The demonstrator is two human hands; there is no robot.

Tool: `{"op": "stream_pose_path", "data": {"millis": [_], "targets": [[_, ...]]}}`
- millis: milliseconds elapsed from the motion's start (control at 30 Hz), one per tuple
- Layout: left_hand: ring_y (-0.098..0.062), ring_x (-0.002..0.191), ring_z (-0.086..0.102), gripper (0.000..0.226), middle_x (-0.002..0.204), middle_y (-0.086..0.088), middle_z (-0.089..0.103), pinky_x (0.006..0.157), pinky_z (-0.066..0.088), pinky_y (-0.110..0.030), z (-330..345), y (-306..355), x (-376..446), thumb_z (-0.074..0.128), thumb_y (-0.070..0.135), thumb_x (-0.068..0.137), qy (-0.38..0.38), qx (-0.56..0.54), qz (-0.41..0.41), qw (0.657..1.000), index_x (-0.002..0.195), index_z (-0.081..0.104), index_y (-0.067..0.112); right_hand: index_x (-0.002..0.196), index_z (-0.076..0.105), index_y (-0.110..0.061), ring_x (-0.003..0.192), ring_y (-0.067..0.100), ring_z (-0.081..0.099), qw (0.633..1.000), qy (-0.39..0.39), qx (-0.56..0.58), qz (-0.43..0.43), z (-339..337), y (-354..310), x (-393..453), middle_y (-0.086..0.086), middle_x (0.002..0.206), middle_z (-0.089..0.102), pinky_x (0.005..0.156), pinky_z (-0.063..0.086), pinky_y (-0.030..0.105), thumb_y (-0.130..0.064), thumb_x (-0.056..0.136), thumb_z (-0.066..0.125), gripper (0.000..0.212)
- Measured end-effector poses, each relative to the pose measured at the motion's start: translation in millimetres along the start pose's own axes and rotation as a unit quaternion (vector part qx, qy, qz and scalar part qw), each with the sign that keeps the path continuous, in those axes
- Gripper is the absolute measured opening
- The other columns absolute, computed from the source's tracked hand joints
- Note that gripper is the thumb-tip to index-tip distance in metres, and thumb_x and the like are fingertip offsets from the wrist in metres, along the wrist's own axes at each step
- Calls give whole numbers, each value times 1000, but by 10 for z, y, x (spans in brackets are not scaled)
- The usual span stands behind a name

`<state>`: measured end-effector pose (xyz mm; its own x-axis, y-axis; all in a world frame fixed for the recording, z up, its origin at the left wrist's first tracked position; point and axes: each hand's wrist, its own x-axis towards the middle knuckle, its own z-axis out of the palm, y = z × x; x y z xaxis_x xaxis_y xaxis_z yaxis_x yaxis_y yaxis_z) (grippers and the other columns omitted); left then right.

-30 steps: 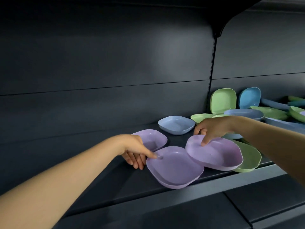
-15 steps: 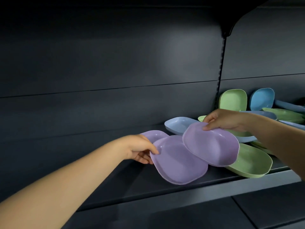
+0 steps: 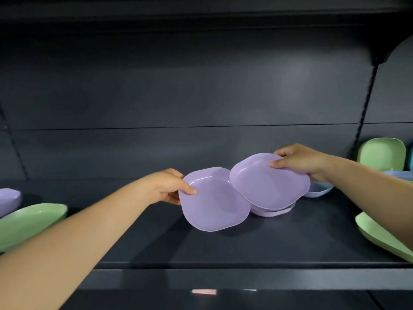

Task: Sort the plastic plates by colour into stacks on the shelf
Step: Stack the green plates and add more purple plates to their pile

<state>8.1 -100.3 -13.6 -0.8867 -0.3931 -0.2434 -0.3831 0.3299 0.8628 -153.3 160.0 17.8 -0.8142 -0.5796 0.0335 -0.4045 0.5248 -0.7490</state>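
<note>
**Purple plates, two in hand over a shelf stack**

Left hand (image 3: 166,186): pinches the near-left rim of a tilted purple plate (image 3: 214,202), thumb on top, fingers beneath. Right hand (image 3: 299,161): grips the far rim of a second purple plate (image 3: 268,182), held just above the purple stack (image 3: 273,211) on the shelf (image 3: 245,247).

Handling, judged: thin moulded plastic, light, stiff, smooth and likely slippery; not fragile. The raised rim is the place to take hold.

Count, placed from the stack: purple, two held, at least one stacked, one far left (image 3: 9,199). Green, one far left (image 3: 29,222), two right (image 3: 380,153) (image 3: 380,236). Pale blue, one just right (image 3: 318,190), another beyond (image 3: 400,175).
</note>
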Motion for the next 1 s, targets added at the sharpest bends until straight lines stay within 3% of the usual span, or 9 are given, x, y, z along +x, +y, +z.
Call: {"op": "stream_pose_path", "data": {"millis": [133, 267, 400, 600, 800, 1000], "targets": [[-18, 82, 68, 18, 94, -6, 71, 65, 55, -25, -517, -323, -177, 72, 5, 79, 21, 1, -10, 1000, 96, 66, 6, 101, 68, -7, 79, 26, 65, 999, -29, 24, 7, 472, -409, 53, 13, 98, 71, 67, 51, 30, -11, 93, 56, 15], [-19, 83, 67, 16, 93, -7, 70, 65, 55, -25, -1095, -630, -341, 72, 3, 78, 44, -21, -5, 999, 93, 65, 5, 97, 66, -6, 76, 27, 62, 998, -45, 40, 0, 961, -881, 113, 13, 94, 68, 67, 47, 31, -7, 94, 53, 13], [-17, 77, 66, 14, 87, -6, 69, 56, 55, -21, -1678, -901, -474, 73, 0, 77, 97, -50, 2, 994, 85, 64, 6, 94, 65, -9, 75, 23, 60, 999, -33, 22, -12, 1478, -1378, 172, 9, 91, 67, 61, 45, 27, -5, 94, 50, 15], [-21, 76, 68, 25, 91, -11, 70, 55, 58, -23, -2452, -1360, -596, 72, -1, 76, 149, -125, 23, 981, 101, 65, 0, 100, 59, 0, 76, 24, 53, 999, -13, 22, -19, 2257, -1979, 274, 11, 90, 60, 67, 42, 30, -2, 88, 45, 18], [-21, 79, 66, 9, 91, -9, 70, 67, 52, -27, -3030, -1674, -641, 70, 1, 79, 225, -171, 53, 958, 86, 65, 5, 79, 54, -8, 64, 18, 48, 999, -8, 42, -30, 2801, -2465, 268, 4, 74, 53, 56, 39, 22, 3, 87, 44, 17], [-27, 85, 64, 10, 93, -10, 69, 69, 51, -29, -3415, -1776, -703, 72, 4, 78, 265, -186, 60, 944, 85, 64, 5, 97, 59, 0, 72, 22, 52, 998, -18, 9, -66, 3039, -2820, 393, 7, 86, 58, 61, 42, 26, 1, 84, 46, 18]]}}
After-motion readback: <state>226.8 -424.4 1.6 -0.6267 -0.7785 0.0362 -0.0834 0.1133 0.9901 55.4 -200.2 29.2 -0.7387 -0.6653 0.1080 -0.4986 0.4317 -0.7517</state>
